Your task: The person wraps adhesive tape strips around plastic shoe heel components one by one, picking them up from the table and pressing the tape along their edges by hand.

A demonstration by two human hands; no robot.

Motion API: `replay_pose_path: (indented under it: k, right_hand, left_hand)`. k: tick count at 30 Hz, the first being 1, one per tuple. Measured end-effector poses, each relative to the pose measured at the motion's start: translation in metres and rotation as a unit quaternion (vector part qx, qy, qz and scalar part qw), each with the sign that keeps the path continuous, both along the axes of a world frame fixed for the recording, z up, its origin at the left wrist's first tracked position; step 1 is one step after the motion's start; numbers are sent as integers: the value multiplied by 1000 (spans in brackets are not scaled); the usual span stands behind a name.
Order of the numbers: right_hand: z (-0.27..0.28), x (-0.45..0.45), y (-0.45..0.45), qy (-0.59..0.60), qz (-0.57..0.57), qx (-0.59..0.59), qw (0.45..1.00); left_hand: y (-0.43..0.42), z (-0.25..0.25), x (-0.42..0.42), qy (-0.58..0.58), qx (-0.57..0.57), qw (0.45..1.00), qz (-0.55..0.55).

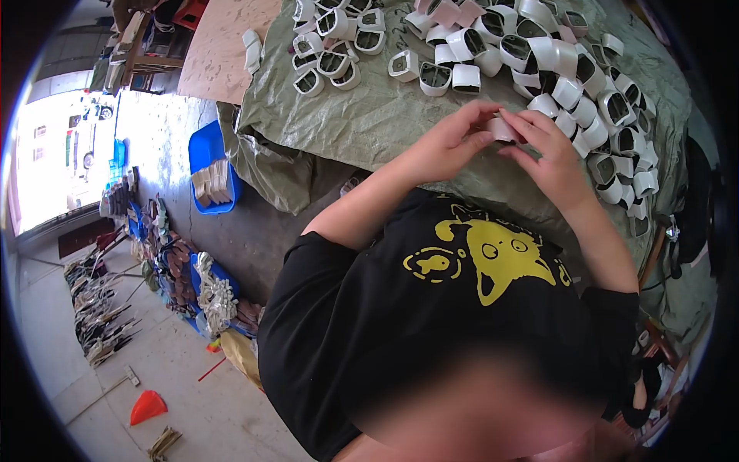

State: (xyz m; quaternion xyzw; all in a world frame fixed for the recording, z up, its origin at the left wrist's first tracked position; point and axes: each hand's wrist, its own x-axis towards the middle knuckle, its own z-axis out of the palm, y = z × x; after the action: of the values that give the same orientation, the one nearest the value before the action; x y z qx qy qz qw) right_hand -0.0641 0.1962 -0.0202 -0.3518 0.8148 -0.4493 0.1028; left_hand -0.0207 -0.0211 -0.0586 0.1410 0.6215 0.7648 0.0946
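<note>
My left hand (456,143) and my right hand (545,151) meet at the front edge of the covered table, fingers pinched around a small pale pink piece (502,129) between them. Fingers partly cover the piece, so its full shape is hidden. Just beyond and to the right, a large heap of white and pale pink band-like pieces with dark openings (568,92) lies on the green-grey sheet (346,115). A smaller group of similar white pieces (334,63) sits farther left on the sheet.
A bare board (223,54) adjoins the sheet at the left. On the floor stand a blue basin (202,146) with stacked beige pieces, bundles of gloves or fabric (217,296) and a red dustpan-like object (148,406). Dark items (693,208) hang at the right.
</note>
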Motion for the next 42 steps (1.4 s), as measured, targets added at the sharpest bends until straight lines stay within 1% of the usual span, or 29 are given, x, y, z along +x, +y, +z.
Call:
replay_pose_path:
  k: [2,3,6,7,8,10,11,14,15,16,18,19,20,22,23,24,26,27,28,30,31,33,34,35,38,39,40,42]
  right_hand:
    - [-5,-1,1,83,-1,42,996]
    - [-5,0,1,84,-1,41,996]
    - [-2,2,-2,18,-26,47,998]
    - [-1,1,-3,18,-25,47,998]
    - [-1,1,-4,-15,-40,39,998]
    - [0,0,-4,-80,-74,22,994]
    - [0,1,-4,-80,-75,22,994]
    - [-3,3,-7,-9,-97,86,991]
    - [-6,3,-8,-9,-97,86,992]
    - [-10,3,-9,40,-90,99,990]
    - [-15,2,-11,136,-76,125,980]
    - [-15,1,-11,136,-77,125,980]
    - [-14,-1,-10,82,-83,93,989]
    - [-13,-7,-9,-26,-94,29,995]
    - [-15,-9,-9,-26,-94,29,995]
    - [-18,-12,-8,-111,-106,-32,988]
    - [-21,-15,-9,-276,-126,-152,941]
    - [-21,-15,-8,-276,-126,-152,941]
    - [-17,-13,-8,-208,-104,-123,965]
    - [-10,-10,-7,-72,-59,-62,994]
    - [-8,-11,-6,-72,-60,-61,994]
    - [-3,-12,-5,23,-31,67,997]
    - [-2,-13,-6,71,-16,130,989]
    - [-2,-13,-7,72,-16,130,989]
    - [-2,-8,-12,217,48,114,968]
    - [-2,-8,-13,216,47,114,968]
    - [-2,-9,-14,179,26,99,978]
    - [-2,-13,-16,105,-15,70,992]
  left_hand:
    - [0,4,2,34,-115,993,22]
    - [0,6,3,51,-172,983,34]
    - [3,11,4,30,-188,981,38]
    - [3,11,4,18,-196,980,40]
    - [3,11,5,18,-196,980,41]
    - [5,7,6,74,-241,966,52]
    - [6,6,6,102,-263,958,56]
    - [10,7,8,88,-264,959,61]
    - [11,9,8,81,-264,959,64]
    - [12,10,8,81,-264,959,63]
    - [13,16,7,25,-260,963,67]
    - [14,18,7,-2,-257,964,69]
    - [14,15,6,-2,-257,964,68]
    - [15,5,3,-41,-161,982,87]
    - [15,3,3,-61,-112,987,96]
    - [15,2,2,-60,-112,987,96]
    - [15,1,1,-56,-68,990,109]
    - [15,1,1,-54,-47,991,115]
    - [14,1,0,-54,-47,991,116]
    - [13,1,1,-71,-49,991,104]
    - [13,1,2,-80,-50,991,98]
    - [12,-2,1,-82,-69,990,91]
    - [12,-4,0,-84,-88,989,85]
    - [11,-3,-1,-86,-106,987,79]
    - [10,-1,0,-102,-100,987,72]
    - [10,0,0,-110,-97,987,67]
    - [10,1,0,-111,-97,987,67]
    - [11,2,0,-127,-49,987,82]
